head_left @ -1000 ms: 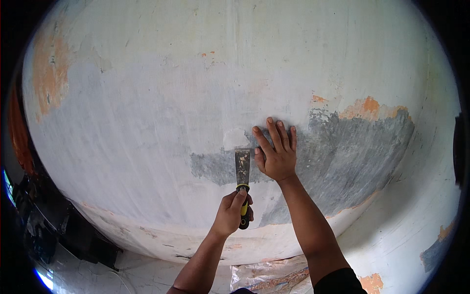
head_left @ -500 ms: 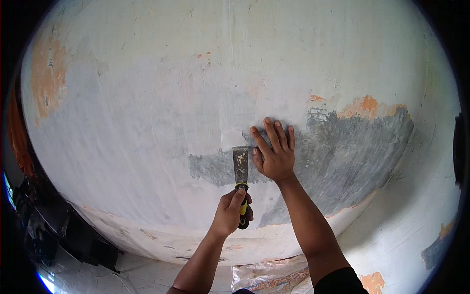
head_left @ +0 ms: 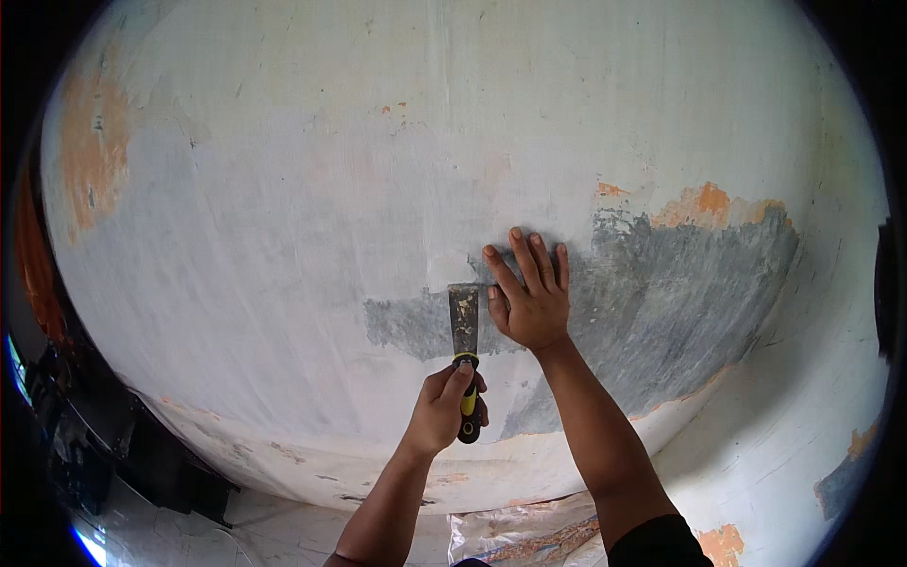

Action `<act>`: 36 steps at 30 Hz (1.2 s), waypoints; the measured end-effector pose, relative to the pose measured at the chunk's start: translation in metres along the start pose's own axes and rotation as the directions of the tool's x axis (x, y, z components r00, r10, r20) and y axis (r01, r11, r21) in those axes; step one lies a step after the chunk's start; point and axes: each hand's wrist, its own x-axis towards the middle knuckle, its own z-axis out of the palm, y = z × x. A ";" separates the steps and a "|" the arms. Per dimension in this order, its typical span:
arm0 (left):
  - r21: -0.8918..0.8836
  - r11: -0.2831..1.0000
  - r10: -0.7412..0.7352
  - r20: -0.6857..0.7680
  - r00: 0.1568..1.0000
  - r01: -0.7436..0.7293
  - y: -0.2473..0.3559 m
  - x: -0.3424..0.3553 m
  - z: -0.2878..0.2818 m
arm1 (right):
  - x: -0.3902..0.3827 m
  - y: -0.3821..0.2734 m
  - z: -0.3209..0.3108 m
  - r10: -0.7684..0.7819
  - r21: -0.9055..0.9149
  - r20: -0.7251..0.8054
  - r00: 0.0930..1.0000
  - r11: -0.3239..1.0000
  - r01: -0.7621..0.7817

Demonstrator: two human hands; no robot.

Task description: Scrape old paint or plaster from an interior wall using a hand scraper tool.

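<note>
My left hand (head_left: 442,406) is wrapped round the black and yellow handle of a putty knife (head_left: 464,317). Its stained metal blade points up, with the tip at the lower edge of a pale rounded patch on the wall (head_left: 312,208). Beside the blade, to the right, my right hand (head_left: 534,307) lies with fingers stretched out against the wall, holding nothing. Around both hands the whitish coat gives way to bare grey areas (head_left: 685,293), one of them running behind the blade and the right hand.
Orange patches (head_left: 704,203) show along the grey area's upper edge and at the far left. Dark furniture (head_left: 156,463) stands at the lower left beside an orange cloth (head_left: 38,274). A crumpled plastic sheet (head_left: 524,537) lies at the wall's foot. Another wall meets this one at right.
</note>
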 end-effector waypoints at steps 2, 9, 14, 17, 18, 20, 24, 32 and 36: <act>0.012 1.000 0.006 0.006 1.000 -0.006 0.001 0.000 0.003 | 0.000 0.001 0.000 0.002 -0.001 0.009 1.000 1.000 -0.002; 0.024 1.000 0.008 0.009 1.000 -0.008 0.002 -0.001 -0.001 | 0.000 0.002 0.000 -0.016 -0.006 -0.003 1.000 1.000 0.016; -0.014 1.000 -0.013 0.008 1.000 0.013 -0.003 0.001 -0.006 | 0.000 0.001 0.000 0.002 0.000 0.001 1.000 1.000 -0.002; 0.002 1.000 0.014 0.005 1.000 -0.014 0.003 -0.001 0.002 | 0.000 0.001 0.000 -0.001 0.008 0.002 1.000 1.000 0.001; -0.011 1.000 0.016 -0.008 1.000 -0.016 0.000 -0.002 0.002 | 0.000 0.001 -0.001 -0.004 -0.005 -0.001 1.000 1.000 0.004; -0.011 1.000 -0.007 0.003 1.000 0.007 -0.008 -0.002 -0.004 | 0.000 0.001 0.000 -0.006 -0.018 -0.005 1.000 1.000 0.006; 0.047 0.999 0.014 0.022 1.000 -0.015 0.001 0.003 -0.004 | -0.001 0.002 0.003 -0.018 -0.003 -0.001 1.000 1.000 0.018; 0.005 1.000 0.009 -0.002 1.000 -0.009 0.001 0.001 0.000 | -0.001 0.001 0.002 -0.028 -0.009 -0.001 1.000 1.000 0.028; -0.017 1.000 -0.002 0.005 1.000 0.002 -0.011 0.001 -0.002 | -0.002 0.002 0.000 -0.011 -0.013 0.004 1.000 1.000 0.011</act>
